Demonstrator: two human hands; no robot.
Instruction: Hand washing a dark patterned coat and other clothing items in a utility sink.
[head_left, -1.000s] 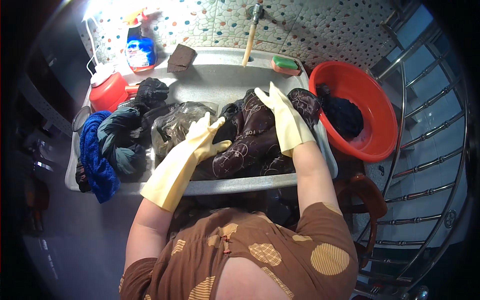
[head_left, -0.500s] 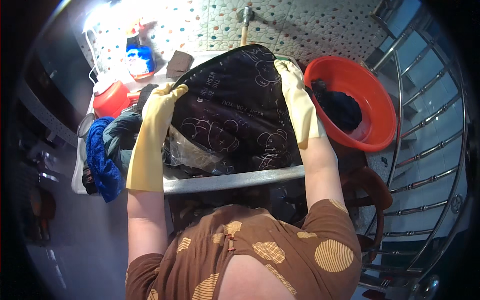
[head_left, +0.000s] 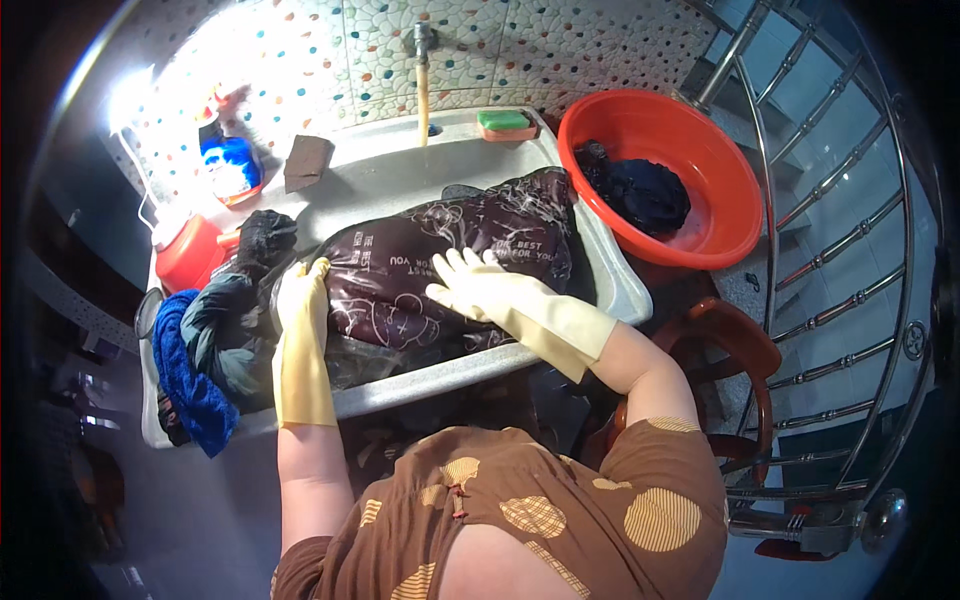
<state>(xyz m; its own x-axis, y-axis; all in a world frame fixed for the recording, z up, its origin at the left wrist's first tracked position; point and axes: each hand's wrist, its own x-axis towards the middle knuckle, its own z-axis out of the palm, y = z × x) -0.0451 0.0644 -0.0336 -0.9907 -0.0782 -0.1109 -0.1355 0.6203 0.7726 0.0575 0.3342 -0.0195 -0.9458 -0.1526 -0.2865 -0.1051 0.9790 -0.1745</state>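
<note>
Pale sink (head_left: 430,381) right at my front, dark printed cloth (head_left: 400,240) bunched across it. My left hand (head_left: 303,300), yellow-gloved, fingers curled at the cloth's left edge; can't tell if they're pinching it. My right hand (head_left: 490,290), same glove, palm down on the cloth, fingers spread. Brown chair (head_left: 742,345) off to the right, metal railing (head_left: 842,295) past it, pebble-patterned tile wall (head_left: 400,75) at the back. Crowding the left: blue towel (head_left: 192,370) over the rim, twisted grey-green garment (head_left: 212,335) beside it. Rear ledge: brown block (head_left: 307,162), tap (head_left: 423,40) with hose hanging down, green-and-pink block (head_left: 505,123). Containers: red jug (head_left: 187,255) left, contents hidden; red basin (head_left: 735,190) right, dark fabric (head_left: 650,195) inside; blue spray bottle (head_left: 230,165) farthest back.
</note>
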